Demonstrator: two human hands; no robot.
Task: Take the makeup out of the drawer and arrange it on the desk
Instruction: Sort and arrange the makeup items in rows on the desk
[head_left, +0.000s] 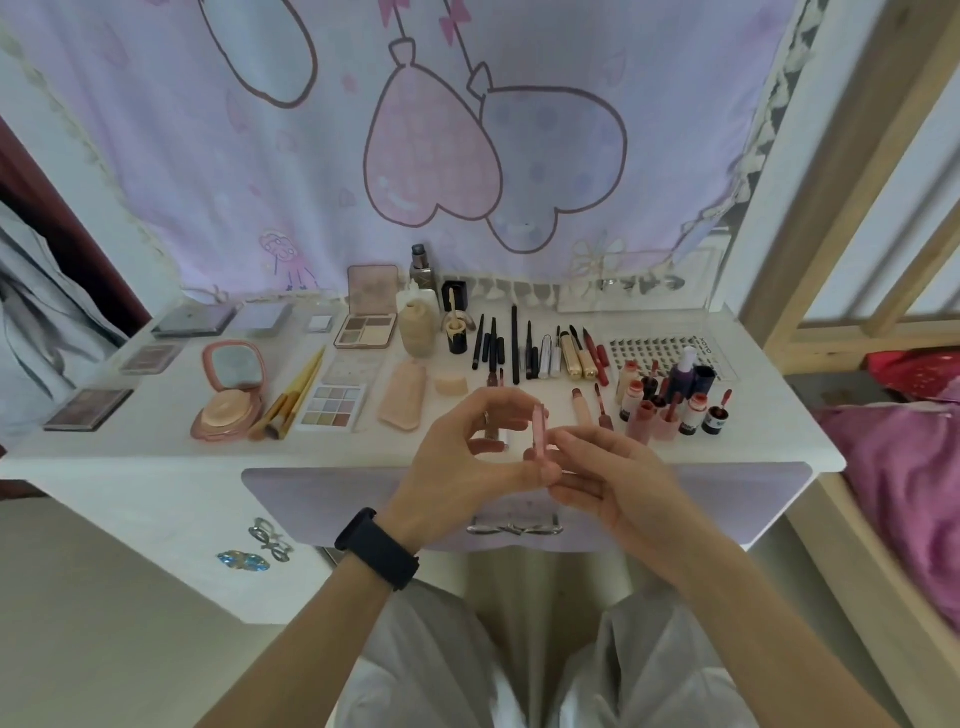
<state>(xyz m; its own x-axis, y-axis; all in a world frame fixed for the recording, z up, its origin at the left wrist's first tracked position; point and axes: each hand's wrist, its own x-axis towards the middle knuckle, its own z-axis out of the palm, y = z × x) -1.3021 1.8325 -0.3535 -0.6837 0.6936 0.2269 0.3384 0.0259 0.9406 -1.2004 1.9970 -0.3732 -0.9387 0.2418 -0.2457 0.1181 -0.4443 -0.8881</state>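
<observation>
Both hands meet above the front edge of the white desk (156, 457). My left hand (467, 467) and my right hand (608, 478) pinch a slim pink makeup tube (540, 434) between their fingertips, held nearly upright. Below them the lilac drawer (311, 499) is closed, its silver bow handle (514, 527) showing. Laid out on the desk are a pink mirror compact (228, 389), eyeshadow palettes (332, 408), gold brushes (291, 395), a row of dark pencils (498, 348) and a cluster of lip products (670, 400).
A lilac curtain (467, 156) with heart balloons hangs behind the desk. Dark palettes (88, 408) lie along the desk's left edge. A wooden bed frame (852, 208) and pink bedding (909, 467) stand at the right. My knees in grey fabric are below.
</observation>
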